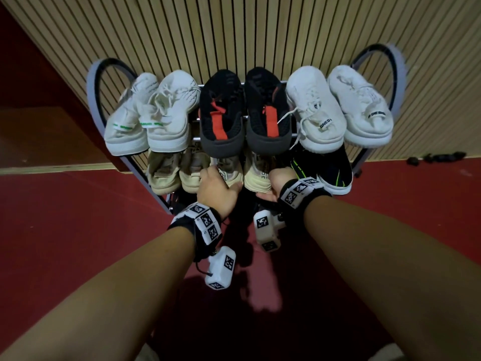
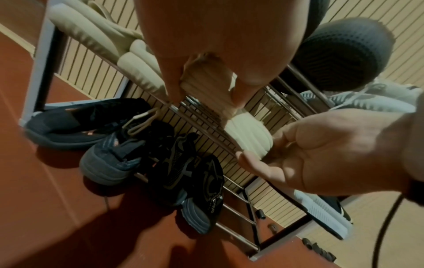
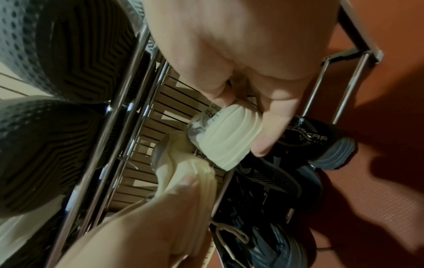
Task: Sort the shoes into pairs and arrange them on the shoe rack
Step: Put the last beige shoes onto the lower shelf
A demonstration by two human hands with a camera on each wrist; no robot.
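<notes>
A metal shoe rack [image 1: 91,82] stands against a slatted wall. Its top tier carries a white pair with green tabs [image 1: 148,118], a black pair with red tongues [image 1: 246,113] and a plain white pair [image 1: 338,108]. On the middle tier sit a beige pair [image 1: 177,173], two cream shoes and a black shoe with green lines [image 1: 328,170]. My left hand [image 1: 216,188] [image 2: 206,98] grips the heel of the left cream shoe [image 1: 230,173] [image 2: 206,85]. My right hand [image 1: 276,183] [image 3: 238,125] grips the heel of the right cream shoe [image 1: 257,178] [image 3: 224,139].
Dark shoes [image 2: 174,172] lie on the bottom tier, with a grey-soled one [image 2: 110,159] beside them. The red floor [image 1: 78,230] spreads in front of the rack. Small black items [image 1: 437,157] lie on the floor at the far right by the wall.
</notes>
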